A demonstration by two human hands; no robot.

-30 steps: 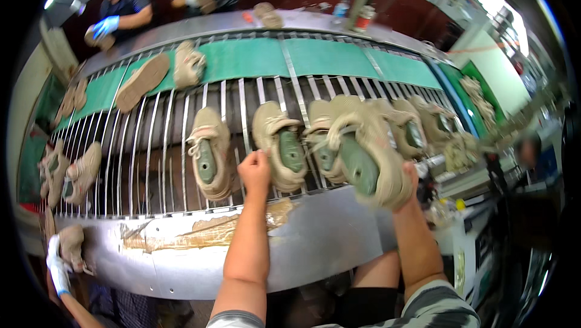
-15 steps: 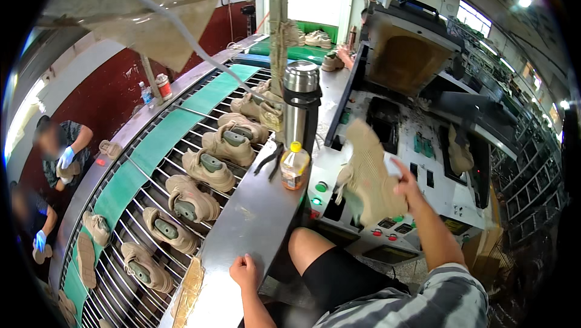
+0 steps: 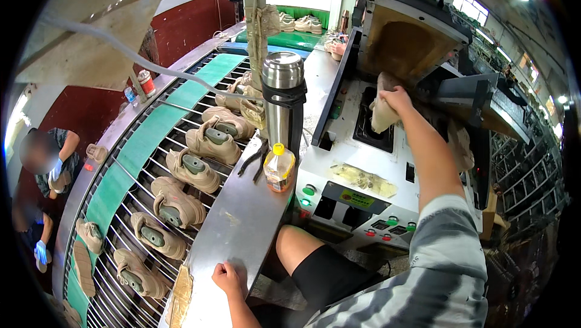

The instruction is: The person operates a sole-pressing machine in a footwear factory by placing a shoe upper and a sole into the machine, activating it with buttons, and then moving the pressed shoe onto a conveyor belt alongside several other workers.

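My right hand (image 3: 396, 99) reaches out and grips a tan shoe (image 3: 381, 109), holding it over the dark opening (image 3: 374, 123) of a white press machine (image 3: 363, 164) under its raised lid (image 3: 411, 37). My left hand (image 3: 227, 278) rests on the steel rim (image 3: 239, 225) of the conveyor with curled fingers and nothing in it. Several tan shoes (image 3: 193, 169) ride the wire conveyor to the left.
A steel flask (image 3: 283, 101) and a small yellow oil bottle (image 3: 279, 167) stand on the rim, pliers (image 3: 254, 159) beside them. The machine's panel carries coloured buttons (image 3: 387, 225). People with blue gloves (image 3: 53, 169) work at the far left. My bare knee (image 3: 302, 249) is below.
My right hand has carried the shoe from the conveyor across to the machine and up into its opening. My view has swung right. My left hand has settled on the steel rim.
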